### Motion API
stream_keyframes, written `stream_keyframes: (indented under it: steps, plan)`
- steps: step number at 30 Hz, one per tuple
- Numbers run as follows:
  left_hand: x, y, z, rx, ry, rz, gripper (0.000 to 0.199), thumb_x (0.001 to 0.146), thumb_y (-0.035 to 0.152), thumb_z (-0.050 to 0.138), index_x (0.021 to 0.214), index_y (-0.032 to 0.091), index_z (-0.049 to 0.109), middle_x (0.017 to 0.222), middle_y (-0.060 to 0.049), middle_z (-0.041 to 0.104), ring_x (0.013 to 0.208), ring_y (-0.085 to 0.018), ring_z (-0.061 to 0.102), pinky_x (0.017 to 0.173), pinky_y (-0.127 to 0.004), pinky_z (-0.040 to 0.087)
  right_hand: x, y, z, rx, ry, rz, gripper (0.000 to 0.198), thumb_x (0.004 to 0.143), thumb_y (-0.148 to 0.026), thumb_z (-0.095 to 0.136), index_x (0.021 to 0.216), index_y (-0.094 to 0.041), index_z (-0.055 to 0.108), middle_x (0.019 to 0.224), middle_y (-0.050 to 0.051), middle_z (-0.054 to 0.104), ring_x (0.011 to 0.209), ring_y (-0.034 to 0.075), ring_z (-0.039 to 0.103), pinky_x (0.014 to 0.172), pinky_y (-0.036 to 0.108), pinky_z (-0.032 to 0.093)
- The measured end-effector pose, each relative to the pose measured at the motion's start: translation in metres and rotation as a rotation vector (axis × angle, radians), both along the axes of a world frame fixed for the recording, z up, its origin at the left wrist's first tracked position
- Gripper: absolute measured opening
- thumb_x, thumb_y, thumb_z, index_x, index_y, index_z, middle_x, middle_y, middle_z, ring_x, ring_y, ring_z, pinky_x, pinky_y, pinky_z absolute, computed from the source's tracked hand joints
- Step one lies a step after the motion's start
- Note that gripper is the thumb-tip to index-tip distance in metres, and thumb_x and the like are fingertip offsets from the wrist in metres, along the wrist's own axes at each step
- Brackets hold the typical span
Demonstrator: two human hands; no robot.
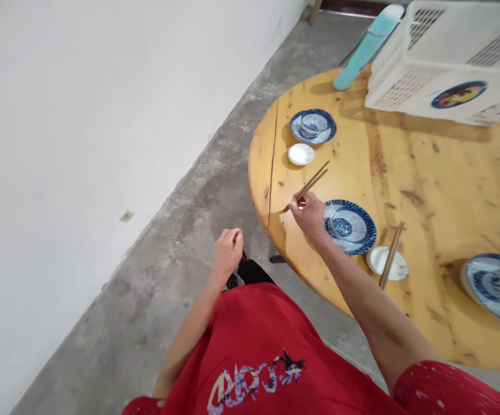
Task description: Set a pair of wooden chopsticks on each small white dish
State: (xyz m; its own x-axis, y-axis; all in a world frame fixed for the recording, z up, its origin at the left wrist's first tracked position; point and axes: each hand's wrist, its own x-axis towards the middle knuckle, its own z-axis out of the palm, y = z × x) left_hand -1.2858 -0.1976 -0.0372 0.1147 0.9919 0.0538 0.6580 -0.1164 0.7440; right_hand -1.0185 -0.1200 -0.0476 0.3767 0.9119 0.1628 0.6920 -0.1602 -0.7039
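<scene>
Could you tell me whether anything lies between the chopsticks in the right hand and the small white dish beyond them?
Nothing visible does. The right hand holds the chopsticks, and only bare table lies before the small white dish.

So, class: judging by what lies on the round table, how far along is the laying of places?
Done: the near plate has chopsticks on a white dish. In hand: the right hand grips chopsticks. Left: the far plate and its small dish lack a pair.

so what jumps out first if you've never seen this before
The round wooden table on the right, set with blue plates, stands out against the grey floor. At its near edge the right hand pinches a pair of chopsticks beside a blue plate. The left hand hangs loosely closed over the floor.
</scene>
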Motion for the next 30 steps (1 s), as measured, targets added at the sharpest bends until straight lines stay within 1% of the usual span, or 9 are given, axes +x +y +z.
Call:
stream_keyframes:
  steps: [3,6,9,11,14,17,19,25,30]
  plan:
    - [0.003,0.02,-0.005,-0.019,-0.02,-0.075,0.019,0.101,0.019,0.052,0.102,0.019,0.071,0.097,-0.006,0.072,0.083,-0.015,0.067,0.08,-0.025,0.052,-0.003,-0.001,0.003,0.019,0.142,-0.089,0.02,0.075,-0.038,0.059,0.084,-0.021,0.065,0.081,0.006,0.07,0.078,0.025,0.068,0.082,0.041,0.056]
    - [0.01,0.048,-0.007,-0.022,-0.04,-0.176,0.019,0.101,0.021,0.051,0.105,0.02,0.07,0.1,-0.006,0.071,0.087,-0.017,0.068,0.083,-0.028,0.053,-0.011,0.001,0.006,0.039,0.511,-0.163,0.027,0.068,-0.043,0.067,0.08,-0.02,0.068,0.076,0.004,0.069,0.075,0.024,0.067,0.078,0.041,0.058]
    - [0.023,0.085,-0.007,0.004,-0.055,-0.297,0.024,0.101,0.024,0.049,0.118,0.02,0.067,0.113,-0.011,0.071,0.102,-0.022,0.069,0.093,-0.034,0.054,-0.025,0.01,0.007,-0.003,0.904,-0.201,0.032,0.06,-0.044,0.079,0.078,-0.018,0.07,0.076,0.005,0.07,0.074,0.022,0.067,0.074,0.037,0.059]
    - [0.032,0.111,-0.006,-0.017,-0.052,-0.381,0.028,0.102,0.028,0.047,0.123,0.02,0.064,0.122,-0.014,0.07,0.111,-0.025,0.067,0.099,-0.038,0.052,-0.035,0.02,0.007,-0.036,1.073,-0.201,0.033,0.058,-0.043,0.085,0.076,-0.018,0.071,0.077,0.006,0.07,0.075,0.021,0.067,0.074,0.035,0.06]
    - [0.041,0.148,-0.002,-0.175,-0.091,-0.489,0.029,0.103,0.032,0.04,0.113,0.021,0.065,0.107,-0.01,0.073,0.098,-0.023,0.07,0.09,-0.035,0.053,-0.047,0.042,0.006,-0.024,1.241,-0.22,0.035,0.055,-0.042,0.091,0.069,-0.018,0.069,0.078,0.006,0.071,0.076,0.02,0.067,0.071,0.032,0.059]
    - [0.045,0.182,0.005,-0.373,-0.157,-0.535,0.035,0.104,0.038,0.033,0.087,0.022,0.06,0.071,-0.001,0.064,0.065,-0.016,0.064,0.072,-0.029,0.05,-0.053,0.067,0.005,0.001,1.338,-0.284,0.037,0.053,-0.041,0.094,0.068,-0.017,0.07,0.081,0.007,0.071,0.076,0.018,0.067,0.068,0.029,0.057]
    - [0.048,0.203,0.009,-0.461,-0.195,-0.548,0.039,0.103,0.044,0.034,0.078,0.023,0.055,0.061,0.002,0.056,0.055,-0.014,0.056,0.064,-0.027,0.045,-0.055,0.082,0.003,0.006,1.383,-0.331,0.04,0.053,-0.043,0.095,0.072,-0.016,0.073,0.081,0.006,0.07,0.074,0.016,0.065,0.066,0.027,0.056]
    - [0.061,0.243,0.008,-0.652,-0.297,-0.556,0.042,0.097,0.056,0.044,0.082,0.019,0.059,0.066,0.003,0.056,0.048,-0.01,0.043,0.052,-0.025,0.035,-0.032,0.111,-0.002,0.056,1.376,-0.429,0.046,0.049,-0.049,0.096,0.064,-0.017,0.068,0.075,0.004,0.067,0.07,0.013,0.061,0.06,0.023,0.052]
    - [0.071,0.264,0.002,-0.761,-0.317,-0.602,0.045,0.094,0.06,0.05,0.084,0.017,0.061,0.067,0.002,0.055,0.048,-0.009,0.041,0.051,-0.025,0.03,0.019,0.124,-0.004,0.163,1.296,-0.587,0.046,0.048,-0.045,0.097,0.068,-0.014,0.07,0.061,-0.001,0.059,0.048,0.004,0.04,0.039,0.017,0.029]
